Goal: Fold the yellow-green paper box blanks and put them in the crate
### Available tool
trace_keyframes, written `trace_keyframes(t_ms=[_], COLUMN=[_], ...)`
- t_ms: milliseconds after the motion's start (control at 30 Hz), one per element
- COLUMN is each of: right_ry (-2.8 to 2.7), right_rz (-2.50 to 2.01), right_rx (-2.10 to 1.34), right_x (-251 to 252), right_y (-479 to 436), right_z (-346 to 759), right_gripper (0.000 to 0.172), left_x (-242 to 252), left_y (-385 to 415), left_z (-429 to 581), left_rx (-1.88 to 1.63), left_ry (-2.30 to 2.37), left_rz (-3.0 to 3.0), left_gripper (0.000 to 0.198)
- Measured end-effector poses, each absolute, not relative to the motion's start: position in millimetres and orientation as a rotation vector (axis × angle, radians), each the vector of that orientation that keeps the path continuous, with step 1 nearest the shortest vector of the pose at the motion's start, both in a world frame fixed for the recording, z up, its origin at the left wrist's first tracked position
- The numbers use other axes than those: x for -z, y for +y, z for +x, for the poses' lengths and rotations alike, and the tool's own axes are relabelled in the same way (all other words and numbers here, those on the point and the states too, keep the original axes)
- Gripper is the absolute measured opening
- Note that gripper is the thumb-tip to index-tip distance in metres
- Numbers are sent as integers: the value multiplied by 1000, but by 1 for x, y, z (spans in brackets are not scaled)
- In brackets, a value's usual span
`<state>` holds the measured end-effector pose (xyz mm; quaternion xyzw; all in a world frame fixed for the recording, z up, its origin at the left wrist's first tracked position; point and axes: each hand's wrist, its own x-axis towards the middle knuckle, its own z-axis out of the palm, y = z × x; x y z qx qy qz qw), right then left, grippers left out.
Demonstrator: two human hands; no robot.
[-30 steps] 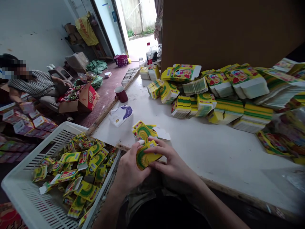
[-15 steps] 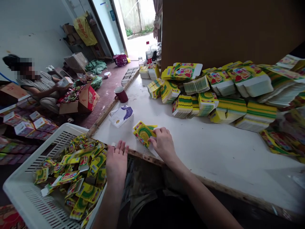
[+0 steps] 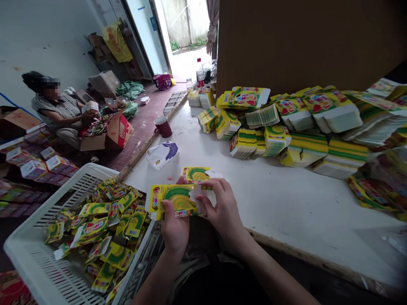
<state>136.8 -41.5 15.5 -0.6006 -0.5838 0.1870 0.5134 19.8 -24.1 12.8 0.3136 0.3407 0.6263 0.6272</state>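
Carton (image 3: 174, 199) — flat, yellow-green — is held over the near edge of the worktop (image 3: 286, 199), just right of the crate (image 3: 60, 199); left grip (image 3: 174, 228) clasps its lower edge, right grip (image 3: 222, 209) pinches its right end.

Both hands hold one flat yellow-green carton (image 3: 173, 199) between them. The left hand (image 3: 174, 231) grips it from below, and the right hand (image 3: 224, 212) pinches its white flap end with the fingers (image 3: 212, 185). Just beyond the fingers, a small stack of flat cartons (image 3: 196, 173) lies on the desk (image 3: 286, 199). Left of the fingers stands a white crate (image 3: 32, 262) of folded boxes (image 3: 108, 228). Well beyond them to the right are big carton piles (image 3: 295, 127).
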Motion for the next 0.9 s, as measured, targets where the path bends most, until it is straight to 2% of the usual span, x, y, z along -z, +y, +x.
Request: trace_keyframes(t_ms=[200,367,467,567,767,900], right_ry=[-1459,-1348,-1375,-1319,-1158,-1098], right_rz=[-1281,-1255,-1269,-1340,-1301,-1086], right_rx=[-660,-624,-644,-700,-1131,-1374], right_x=[-7,-6,-4,-5,-11,-11], right_y=[-66,-63,-61,-62,-57,-52], right_z=[104,105,106,106,115,121], right_gripper=[15,35,24,21,32,32], left_x=[-11,-12,-13,-7,26,18], left_y=[-29,-31,-31,-32,-31,-30], left_z=[22,24,26,24,4,4], left_rx=[-1594,-1515,-1546,-1583,-1622,-1514], left_ry=[887,899,921,927,843,802], left_rz=[904,912,928,971,1155,1065], left_gripper=[51,63,62,59,54,51])
